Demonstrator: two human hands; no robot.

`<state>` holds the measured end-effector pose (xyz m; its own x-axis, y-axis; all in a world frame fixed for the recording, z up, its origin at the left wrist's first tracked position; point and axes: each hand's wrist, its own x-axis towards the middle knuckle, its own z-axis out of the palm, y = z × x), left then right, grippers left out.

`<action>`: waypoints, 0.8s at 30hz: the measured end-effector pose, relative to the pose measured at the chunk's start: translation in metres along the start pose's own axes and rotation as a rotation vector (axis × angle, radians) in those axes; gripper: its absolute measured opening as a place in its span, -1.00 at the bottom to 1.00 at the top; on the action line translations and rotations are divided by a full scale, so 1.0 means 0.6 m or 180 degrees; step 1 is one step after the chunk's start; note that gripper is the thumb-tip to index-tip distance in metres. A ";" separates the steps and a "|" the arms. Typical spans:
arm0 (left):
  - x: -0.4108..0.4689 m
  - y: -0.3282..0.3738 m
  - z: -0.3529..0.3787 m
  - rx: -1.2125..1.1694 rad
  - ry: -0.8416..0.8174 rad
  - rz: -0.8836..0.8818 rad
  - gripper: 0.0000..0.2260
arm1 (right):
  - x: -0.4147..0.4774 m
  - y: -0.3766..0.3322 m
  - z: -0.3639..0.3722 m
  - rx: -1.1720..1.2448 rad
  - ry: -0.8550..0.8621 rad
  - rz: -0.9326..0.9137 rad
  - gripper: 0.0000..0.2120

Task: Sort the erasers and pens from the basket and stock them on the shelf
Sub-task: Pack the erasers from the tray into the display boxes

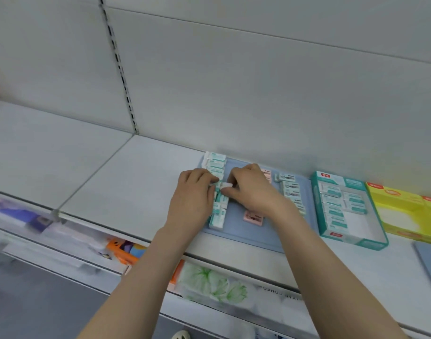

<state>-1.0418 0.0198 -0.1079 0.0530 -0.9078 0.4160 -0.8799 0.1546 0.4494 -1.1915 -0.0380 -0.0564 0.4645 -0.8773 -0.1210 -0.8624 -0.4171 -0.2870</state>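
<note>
Pinching eraser (226, 184) | left hand (193, 192), right hand (252, 189) curled | over mat (258, 232)

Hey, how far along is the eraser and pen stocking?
Done: teal row and other erasers lie on the blue mat. In hand: left hand and right hand pinch one eraser at that row. Left: the teal box holds more erasers; no pens visible.

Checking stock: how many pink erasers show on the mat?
2: one pink eraser near the blue mat's front, another behind the right hand, which may hide more.
</note>
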 end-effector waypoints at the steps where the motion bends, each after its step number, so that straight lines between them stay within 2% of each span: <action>1: -0.001 0.001 0.001 -0.0008 -0.0021 -0.0018 -0.66 | -0.003 0.001 -0.003 0.0153 0.0001 0.0018 -0.71; 7: 0.004 0.007 -0.009 0.0063 -0.0148 -0.0057 -0.61 | -0.012 0.015 -0.020 0.1060 0.0450 -0.0166 -0.82; 11: 0.020 0.012 -0.029 0.0138 -0.0260 0.0069 -0.56 | -0.019 0.018 -0.032 0.2061 0.0386 -0.0168 -0.78; 14: 0.035 0.037 -0.049 -0.0434 -0.0239 -0.0012 -0.71 | -0.022 0.012 -0.047 0.2795 0.0701 -0.0185 -0.81; 16: 0.043 0.047 -0.058 -0.1023 -0.0226 -0.0373 -0.80 | -0.021 0.005 -0.053 0.3271 0.0854 -0.0128 -0.90; 17: 0.047 0.045 -0.062 -0.1283 -0.0152 -0.0591 -0.84 | -0.018 0.004 -0.052 0.3199 0.0930 -0.0050 -0.93; 18: 0.050 0.040 -0.063 -0.1430 -0.0066 -0.0772 -0.86 | -0.013 0.008 -0.049 0.2701 0.0997 0.0010 -0.89; 19: 0.050 0.034 -0.063 -0.1456 -0.0025 -0.0878 -0.87 | -0.006 0.016 -0.041 0.1777 0.0967 0.0012 -0.82; 21: 0.044 0.025 -0.059 -0.1320 -0.0100 -0.0900 -0.89 | 0.001 0.024 -0.020 0.0161 0.0518 -0.0073 -0.70; 22: 0.039 0.025 -0.056 -0.1235 -0.0152 -0.0867 -0.90 | 0.002 0.024 -0.008 -0.0225 0.0248 -0.0103 -0.66; 24: 0.030 0.028 -0.045 -0.1087 -0.0185 -0.0791 -0.91 | 0.002 0.019 0.008 -0.0382 0.0078 -0.0207 -0.61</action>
<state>-1.0427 0.0167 -0.0716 0.2084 -0.9527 0.2212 -0.6361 0.0397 0.7706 -1.1995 -0.0428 -0.0642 0.5166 -0.8523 -0.0821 -0.8491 -0.4975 -0.1776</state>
